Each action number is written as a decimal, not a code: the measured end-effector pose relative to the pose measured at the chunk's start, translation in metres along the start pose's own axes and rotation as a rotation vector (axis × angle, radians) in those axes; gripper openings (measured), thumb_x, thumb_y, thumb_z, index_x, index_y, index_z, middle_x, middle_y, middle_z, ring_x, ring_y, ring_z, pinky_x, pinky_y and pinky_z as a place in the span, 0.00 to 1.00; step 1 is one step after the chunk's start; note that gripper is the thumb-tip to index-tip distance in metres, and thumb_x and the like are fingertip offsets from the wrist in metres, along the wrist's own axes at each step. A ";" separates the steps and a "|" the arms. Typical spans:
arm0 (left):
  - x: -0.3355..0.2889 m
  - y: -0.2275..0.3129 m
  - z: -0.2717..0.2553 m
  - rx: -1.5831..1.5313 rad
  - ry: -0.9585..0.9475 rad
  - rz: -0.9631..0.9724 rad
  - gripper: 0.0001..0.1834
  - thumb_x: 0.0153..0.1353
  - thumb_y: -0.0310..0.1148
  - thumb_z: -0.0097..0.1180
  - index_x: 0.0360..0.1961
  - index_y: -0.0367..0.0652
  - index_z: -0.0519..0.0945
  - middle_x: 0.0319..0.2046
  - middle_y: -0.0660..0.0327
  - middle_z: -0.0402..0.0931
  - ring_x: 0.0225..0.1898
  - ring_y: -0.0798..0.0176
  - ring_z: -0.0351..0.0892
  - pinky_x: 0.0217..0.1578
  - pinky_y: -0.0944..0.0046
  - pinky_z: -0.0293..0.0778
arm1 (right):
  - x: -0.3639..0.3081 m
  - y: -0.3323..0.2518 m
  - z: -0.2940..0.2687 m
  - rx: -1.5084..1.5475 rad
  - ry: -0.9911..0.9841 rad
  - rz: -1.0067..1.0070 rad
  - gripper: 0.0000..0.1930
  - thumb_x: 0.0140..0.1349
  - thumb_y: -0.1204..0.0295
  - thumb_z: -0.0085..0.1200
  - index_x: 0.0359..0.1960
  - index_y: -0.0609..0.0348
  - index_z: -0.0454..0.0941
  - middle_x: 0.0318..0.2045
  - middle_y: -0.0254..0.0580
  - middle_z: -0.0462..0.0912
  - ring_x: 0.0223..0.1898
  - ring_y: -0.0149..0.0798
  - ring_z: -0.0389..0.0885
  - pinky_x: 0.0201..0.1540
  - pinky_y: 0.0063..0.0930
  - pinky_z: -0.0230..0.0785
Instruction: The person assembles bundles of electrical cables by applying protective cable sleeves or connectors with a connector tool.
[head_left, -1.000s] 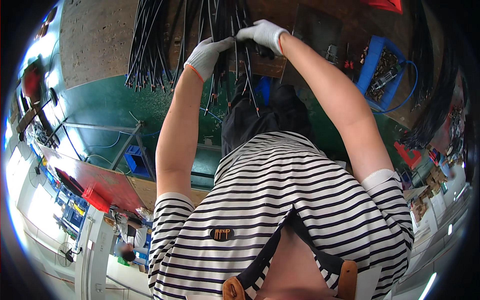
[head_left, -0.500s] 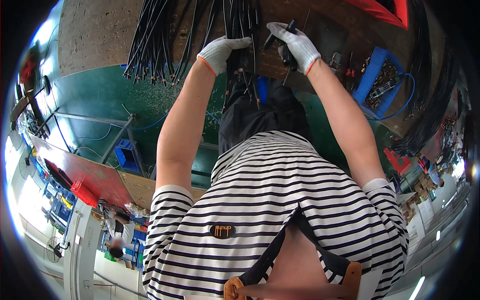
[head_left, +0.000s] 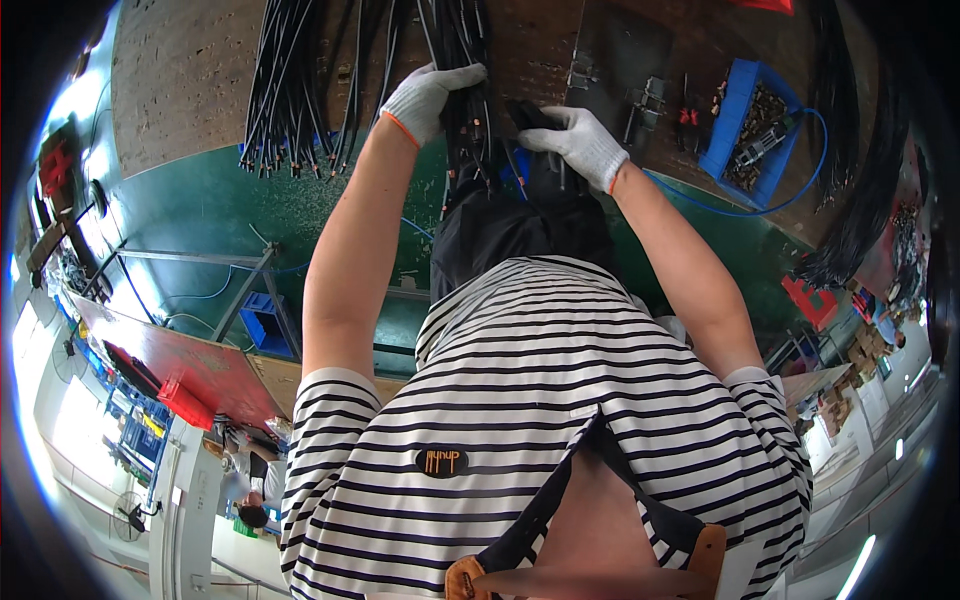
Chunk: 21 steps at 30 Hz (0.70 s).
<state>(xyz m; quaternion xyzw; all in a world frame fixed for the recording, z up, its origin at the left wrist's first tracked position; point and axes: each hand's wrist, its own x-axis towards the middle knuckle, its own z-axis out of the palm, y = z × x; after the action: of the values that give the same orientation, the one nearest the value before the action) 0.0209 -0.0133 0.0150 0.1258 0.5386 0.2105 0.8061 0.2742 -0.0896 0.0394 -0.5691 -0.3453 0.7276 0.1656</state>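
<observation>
On the brown workbench (head_left: 180,80), right of a blue parts bin (head_left: 745,130), the gloved left hand (head_left: 425,100) grips a black cable bundle (head_left: 465,90) while the right hand (head_left: 575,145) clasps a dark tool (head_left: 530,115) just beside it.

A small oval label (head_left: 442,461), dark with orange marks, sits on the front of the striped shirt, near the lower middle. A blue open box (head_left: 752,130) full of small metal parts stands on the desk at the far right. A second blue box (head_left: 262,325) stands on the floor at the left, under a metal frame. No screens or signs are clear enough to tell.
</observation>
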 end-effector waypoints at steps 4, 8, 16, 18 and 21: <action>-0.002 -0.005 0.003 0.014 0.025 0.065 0.13 0.67 0.31 0.71 0.49 0.37 0.84 0.36 0.57 0.89 0.31 0.62 0.90 0.29 0.61 0.87 | -0.048 0.005 -0.018 -0.110 -0.007 0.105 0.20 0.64 0.67 0.71 0.54 0.66 0.87 0.32 0.30 0.87 0.28 0.22 0.79 0.34 0.21 0.73; 0.005 -0.013 0.009 0.049 0.066 0.115 0.14 0.66 0.34 0.72 0.47 0.37 0.84 0.34 0.57 0.88 0.26 0.62 0.87 0.24 0.63 0.83 | -0.076 0.025 -0.029 -0.173 -0.038 0.147 0.20 0.66 0.66 0.71 0.54 0.65 0.88 0.31 0.28 0.86 0.25 0.20 0.75 0.30 0.21 0.69; 0.006 -0.018 0.020 0.042 0.095 0.165 0.10 0.70 0.33 0.68 0.47 0.38 0.86 0.33 0.60 0.88 0.29 0.65 0.89 0.27 0.64 0.84 | -0.092 0.023 -0.033 -0.182 -0.141 0.199 0.26 0.64 0.67 0.73 0.60 0.70 0.84 0.44 0.39 0.91 0.38 0.26 0.84 0.45 0.23 0.77; 0.006 -0.018 0.021 0.045 0.111 0.170 0.10 0.70 0.33 0.68 0.47 0.38 0.86 0.33 0.60 0.88 0.29 0.64 0.89 0.26 0.64 0.84 | -0.095 0.015 -0.031 -0.215 -0.150 0.235 0.24 0.64 0.68 0.73 0.59 0.69 0.85 0.44 0.38 0.91 0.38 0.26 0.84 0.45 0.23 0.76; 0.004 -0.017 0.023 0.045 0.118 0.166 0.12 0.67 0.32 0.70 0.47 0.38 0.85 0.34 0.58 0.88 0.29 0.62 0.89 0.25 0.62 0.84 | -0.097 0.011 -0.031 -0.228 -0.158 0.231 0.24 0.64 0.67 0.74 0.58 0.69 0.86 0.42 0.36 0.91 0.38 0.25 0.83 0.46 0.23 0.76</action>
<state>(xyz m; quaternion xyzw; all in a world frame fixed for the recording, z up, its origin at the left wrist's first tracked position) 0.0467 -0.0256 0.0136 0.1755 0.5774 0.2712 0.7498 0.3343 -0.1493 0.0974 -0.5611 -0.3697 0.7405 -0.0123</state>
